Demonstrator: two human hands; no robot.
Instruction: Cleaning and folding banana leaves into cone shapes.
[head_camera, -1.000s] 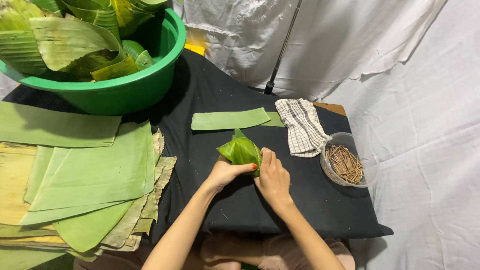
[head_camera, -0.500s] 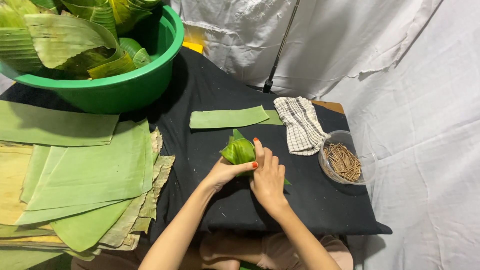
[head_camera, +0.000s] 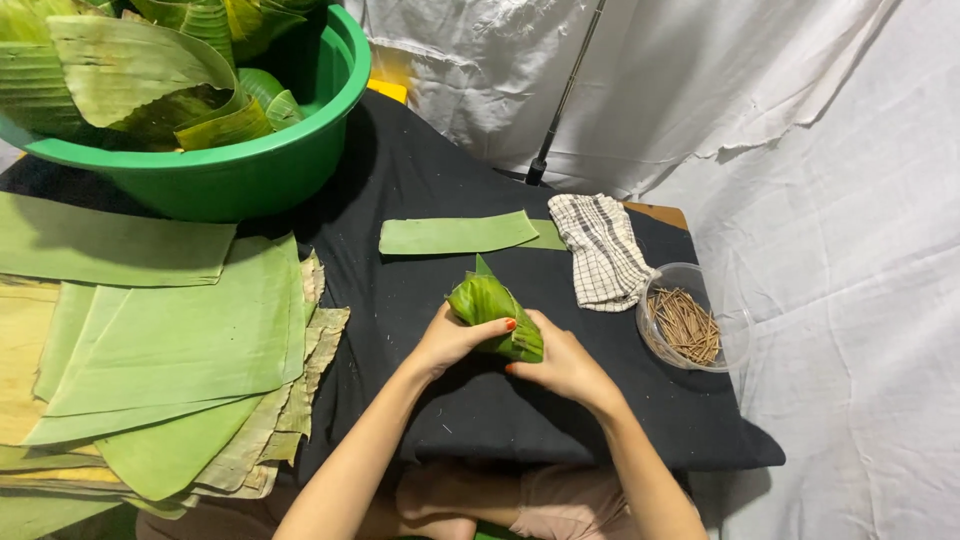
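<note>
Both hands wrapped round a folded leaf parcel, mid-table on the black cloth.

The left hand (head_camera: 455, 340) and right hand (head_camera: 560, 362) are pressed together around the parcel (head_camera: 492, 307), fingers curled in and pinching its lower folds so it sits just above the cloth (head_camera: 420, 200). It's a glossy green cone-ish bundle with a pointy tip sticking up and creases running along it. Looks light and a bit springy, probably the sort of thing that wants to unfold the second it's let go, and the waxy surface could be slippery. Best hold seems to be low, right where the flaps overlap, not the tip, which would likely tear. A flat leaf strip (head_camera: 457, 234) lies just beyond, a checked towel (head_camera: 602, 250) and a bowl of sticks (head_camera: 686, 322) sit to the right, a stack of leaves (head_camera: 170, 360) to the left, and a green tub (head_camera: 220, 170) behind.
</note>
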